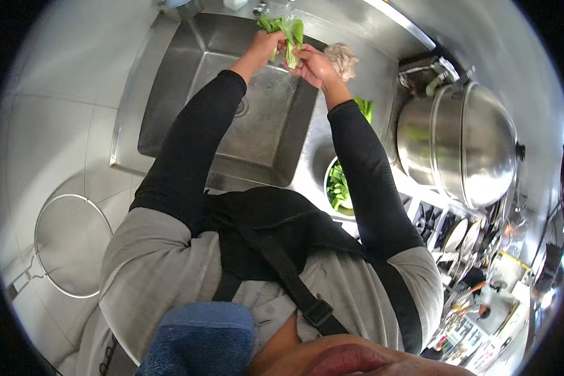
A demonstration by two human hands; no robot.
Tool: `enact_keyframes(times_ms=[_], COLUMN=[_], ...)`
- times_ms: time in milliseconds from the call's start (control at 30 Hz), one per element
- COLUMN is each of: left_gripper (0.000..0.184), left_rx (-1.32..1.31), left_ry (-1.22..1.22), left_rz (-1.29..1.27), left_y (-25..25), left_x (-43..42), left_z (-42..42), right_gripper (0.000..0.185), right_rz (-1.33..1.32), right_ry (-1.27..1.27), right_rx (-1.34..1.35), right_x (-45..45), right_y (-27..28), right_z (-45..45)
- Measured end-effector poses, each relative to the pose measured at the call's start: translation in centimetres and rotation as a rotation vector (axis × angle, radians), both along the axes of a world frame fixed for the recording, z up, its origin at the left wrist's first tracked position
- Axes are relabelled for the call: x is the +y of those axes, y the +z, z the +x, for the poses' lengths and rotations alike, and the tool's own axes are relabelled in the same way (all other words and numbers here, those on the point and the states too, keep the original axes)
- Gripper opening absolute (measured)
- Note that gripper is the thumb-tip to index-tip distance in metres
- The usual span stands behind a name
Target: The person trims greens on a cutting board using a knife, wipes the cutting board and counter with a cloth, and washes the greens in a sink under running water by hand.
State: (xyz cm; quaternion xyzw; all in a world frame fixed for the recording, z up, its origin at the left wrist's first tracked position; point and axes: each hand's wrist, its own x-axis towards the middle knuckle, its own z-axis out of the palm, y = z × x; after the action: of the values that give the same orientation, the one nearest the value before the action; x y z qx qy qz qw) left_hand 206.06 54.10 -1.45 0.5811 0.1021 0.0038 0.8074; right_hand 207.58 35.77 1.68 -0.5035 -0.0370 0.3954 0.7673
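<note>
Over the far end of the metal sink (257, 141), both hands hold bok choy. My left hand (264, 51) is closed round some of its green leaves. With fingers pinched, my right hand (314, 65) grips the pale stem end of the bok choy (292, 39). Water seems to run at the leaves from the far side, though the spout is hard to make out. Part of the bok choy is hidden behind the fingers.
A crumpled beige cloth (341, 60) lies right of the sink. Nearer me stands a bowl of cut greens (338, 188), partly behind my right arm; more leaves (364, 108) lie beyond it. A large lidded steel pot (457, 144) is at right, a round mesh strainer (73, 245) at left.
</note>
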Motion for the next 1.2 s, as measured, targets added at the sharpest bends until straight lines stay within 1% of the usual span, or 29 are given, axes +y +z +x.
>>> enact_keyframes(times_ms=[100, 133, 167, 200, 233, 300, 333, 433, 467, 533, 567, 600, 700, 733, 833, 867, 967, 1033, 1067, 1133, 1200], left_gripper=[0.025, 0.028, 0.029, 0.030, 0.031, 0.028, 0.026, 0.027, 0.028, 0.031, 0.032, 0.033, 0.033, 0.032, 0.033, 0.034, 0.032, 0.029, 0.028, 0.028, 0.024], left_rx=[0.086, 0.117, 0.077, 0.036, -0.005, 0.006, 0.012, 0.118, 0.124, 0.139, 0.119, 0.099, 0.037, 0.015, -0.002, 0.006, 0.046, 0.093, 0.107, 0.138, 0.071], left_ry=[0.016, 0.044, 0.023, 0.004, -0.012, -0.028, -0.032, 0.084, 0.064, 0.029, -0.001, -0.032, -0.065, -0.067, -0.044, -0.024, 0.025, 0.053, 0.043, 0.020, 0.087], left_rz=[0.002, 0.012, 0.098, 0.183, 0.268, 0.298, 0.313, -0.052, -0.087, -0.160, -0.141, -0.122, -0.107, -0.107, -0.172, -0.154, -0.058, 0.054, 0.010, -0.079, -0.113], left_y=[2.5, 2.7, 2.0, 1.3, 1.8, 2.8, 3.2, 2.4, 1.9, 1.3, 1.3, 1.2, 0.3, -0.1, -0.5, -0.4, 0.6, 0.9, 0.4, -0.3, -1.2], left_x=[-2.5, -3.0, -3.1, -3.0, -3.1, -3.5, -3.6, -3.2, -2.6, -1.2, -0.8, -0.7, -0.8, -0.7, 0.0, -0.1, -0.6, -1.2, -0.9, -0.6, -0.5], left_z=[0.0, 0.4, 0.9, 1.5, 1.5, 1.1, 0.9, 1.6, 1.7, 1.3, 1.0, 0.6, 0.2, 0.1, 0.2, 0.1, -0.7, -1.3, -1.0, -0.8, -1.1], right_gripper=[0.020, 0.021, 0.023, 0.024, 0.024, 0.025, 0.022, 0.018, 0.013, 0.012, 0.012, 0.017, 0.019, 0.016, 0.015, 0.016, 0.021, 0.022, 0.023, 0.025, 0.027], right_rz=[-0.016, -0.015, -0.015, 0.006, -0.048, -0.156, -0.136, 0.015, 0.038, 0.047, 0.052, -0.002, -0.077, -0.086, -0.205, -0.246, -0.312, -0.319, -0.320, -0.350, -0.347], right_ry=[-0.031, -0.046, -0.059, -0.076, -0.105, -0.159, -0.189, -0.287, -0.350, -0.235, -0.174, -0.042, 0.048, 0.027, -0.108, -0.156, -0.089, 0.031, 0.091, 0.037, -0.054], right_rx=[0.041, 0.057, 0.074, 0.042, -0.021, -0.144, -0.094, 0.115, 0.173, 0.161, 0.154, 0.142, 0.113, 0.110, -0.089, -0.157, -0.277, -0.333, -0.362, -0.303, -0.249], right_x=[-1.8, -2.2, -2.4, -2.3, -2.3, -2.4, -2.4, -2.7, -2.5, -2.5, -2.6, -2.5, -1.5, -1.0, -0.1, -0.1, -0.3, 0.1, 0.4, 0.6, 0.6], right_y=[0.2, 0.2, 0.1, -0.1, -0.4, -1.0, -1.2, -0.9, -0.4, -0.9, -1.4, -1.9, -0.6, -0.7, -0.8, -0.7, -0.9, -0.9, -0.9, -0.3, 0.7], right_z=[0.0, 0.1, 0.2, 0.2, 0.2, 0.0, 0.1, 0.2, -0.2, -0.2, 0.0, 0.4, -0.2, -0.3, -0.2, -0.2, -0.1, 0.2, 0.2, 0.0, -0.6])
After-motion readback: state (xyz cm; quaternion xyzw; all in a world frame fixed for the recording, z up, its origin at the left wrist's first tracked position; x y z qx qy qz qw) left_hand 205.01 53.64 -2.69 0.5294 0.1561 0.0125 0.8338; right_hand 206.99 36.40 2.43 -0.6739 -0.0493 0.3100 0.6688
